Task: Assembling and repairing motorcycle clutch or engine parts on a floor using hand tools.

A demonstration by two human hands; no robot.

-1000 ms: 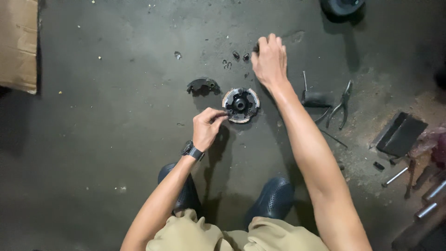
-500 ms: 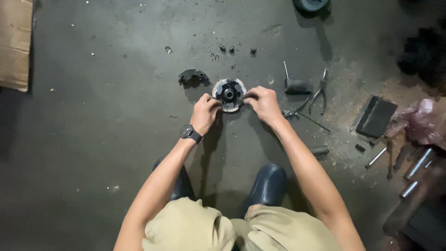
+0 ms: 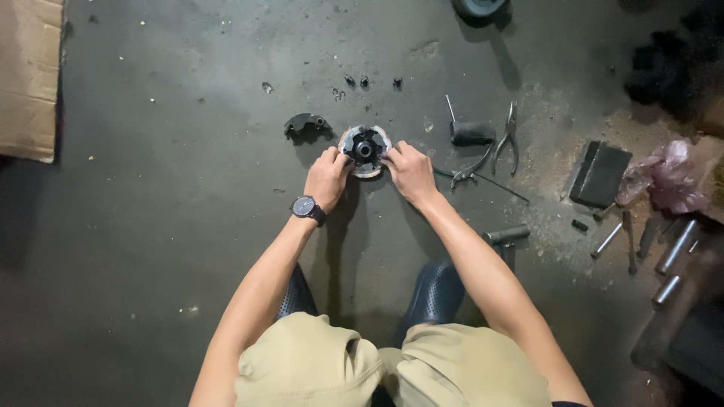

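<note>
Crouching over the dark concrete floor (image 3: 151, 226), the person now has the right hand (image 3: 409, 169) back from the far scatter of small bits, so both it and the left hand (image 3: 326, 177) (wristwatch on) pinch the round metal hub (image 3: 364, 147) lying flat between them.

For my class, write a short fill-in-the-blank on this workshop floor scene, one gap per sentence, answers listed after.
1. Both hands grip the round black-and-silver metal hub, the left hand and the right hand on ______ sides of it.
2. A black wristwatch sits on the ______ wrist.
3. The metal pliers lie on the hub's ______ side.
4. The brown cardboard sheet lies at the picture's far ______ edge.

Answers: opposite; left; right; left
</note>
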